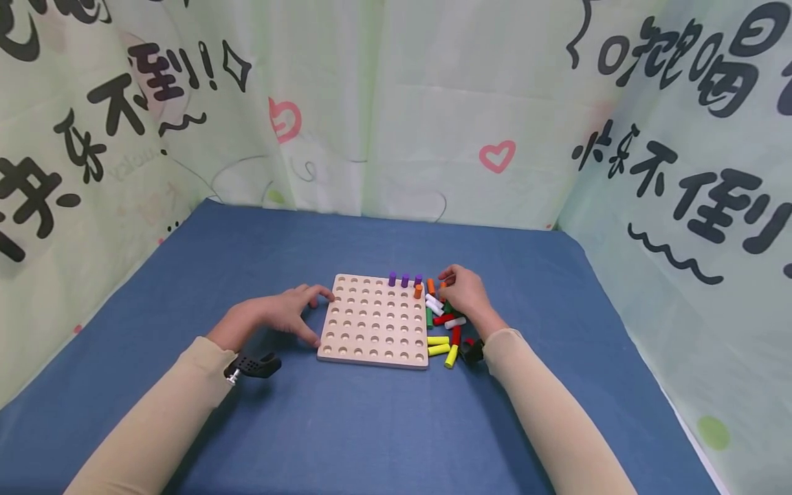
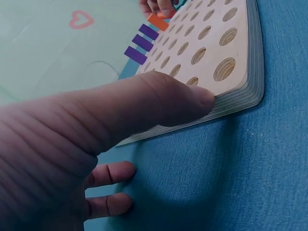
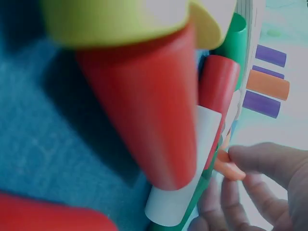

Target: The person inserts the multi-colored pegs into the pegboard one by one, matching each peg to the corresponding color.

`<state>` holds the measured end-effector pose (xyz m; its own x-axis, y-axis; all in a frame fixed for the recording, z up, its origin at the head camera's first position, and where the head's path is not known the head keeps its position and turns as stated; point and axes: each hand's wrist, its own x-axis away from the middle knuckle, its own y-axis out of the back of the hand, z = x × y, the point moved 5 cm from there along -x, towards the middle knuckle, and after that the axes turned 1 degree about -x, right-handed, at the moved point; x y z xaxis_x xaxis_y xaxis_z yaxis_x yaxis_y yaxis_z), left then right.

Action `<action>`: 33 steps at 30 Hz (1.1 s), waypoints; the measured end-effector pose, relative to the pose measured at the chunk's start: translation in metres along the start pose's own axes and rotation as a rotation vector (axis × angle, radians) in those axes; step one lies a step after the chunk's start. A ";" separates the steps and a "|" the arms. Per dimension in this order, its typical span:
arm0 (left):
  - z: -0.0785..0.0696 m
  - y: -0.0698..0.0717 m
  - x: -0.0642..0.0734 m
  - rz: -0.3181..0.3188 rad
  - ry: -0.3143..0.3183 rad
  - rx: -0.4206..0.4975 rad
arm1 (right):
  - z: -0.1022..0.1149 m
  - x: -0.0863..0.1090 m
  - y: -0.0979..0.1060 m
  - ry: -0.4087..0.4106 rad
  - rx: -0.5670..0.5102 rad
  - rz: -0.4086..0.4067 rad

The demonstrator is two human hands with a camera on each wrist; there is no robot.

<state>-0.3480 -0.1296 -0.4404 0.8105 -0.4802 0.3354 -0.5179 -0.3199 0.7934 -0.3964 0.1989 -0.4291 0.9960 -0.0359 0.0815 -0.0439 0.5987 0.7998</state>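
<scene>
A pale wooden pegboard with rows of round holes lies flat on the table. Three purple pegs stand along its far edge towards the right, and one orange peg stands just nearer. My left hand is at the board's left side; its thumb and a forefinger touch the edge, fingers spread. To the right of the board, my right hand pinches another orange peg between thumb and fingers, above loose pegs. The right wrist view shows red pegs and a white peg close by.
Loose yellow pegs, a green peg and other coloured pegs lie jumbled beside the board's right edge, some under my right wrist. A blue cloth covers the table. Printed curtains surround it at the back and sides.
</scene>
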 end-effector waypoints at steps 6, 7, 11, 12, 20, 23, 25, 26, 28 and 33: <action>0.002 0.000 0.001 -0.021 0.022 0.007 | 0.006 0.004 0.004 0.032 -0.066 -0.071; 0.001 0.001 0.001 -0.023 0.024 0.008 | 0.007 0.005 0.005 0.035 -0.076 -0.082; 0.001 0.001 0.002 -0.027 0.024 0.010 | 0.004 -0.002 0.002 0.042 -0.093 -0.102; 0.001 0.001 0.002 -0.026 0.022 0.011 | -0.002 -0.009 -0.002 0.058 -0.098 -0.116; 0.002 0.001 0.003 -0.019 0.021 0.013 | -0.016 -0.031 -0.012 0.122 -0.120 -0.174; 0.001 0.002 0.003 -0.019 0.021 0.015 | 0.013 -0.002 0.003 0.112 -0.158 -0.155; 0.001 0.002 0.003 -0.020 0.020 0.016 | 0.026 0.011 0.010 0.116 -0.202 -0.153; 0.001 0.002 0.003 -0.021 0.019 0.016 | 0.030 0.015 0.012 0.120 -0.214 -0.152; 0.000 0.002 0.003 -0.024 0.016 0.016 | 0.033 0.018 0.013 0.128 -0.223 -0.158; 0.001 0.000 0.002 -0.025 0.013 0.017 | 0.035 0.022 0.011 0.139 -0.226 -0.162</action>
<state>-0.3465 -0.1311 -0.4403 0.8269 -0.4610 0.3222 -0.5018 -0.3459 0.7928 -0.3780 0.1762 -0.3975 0.9903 -0.0449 -0.1314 0.1195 0.7574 0.6419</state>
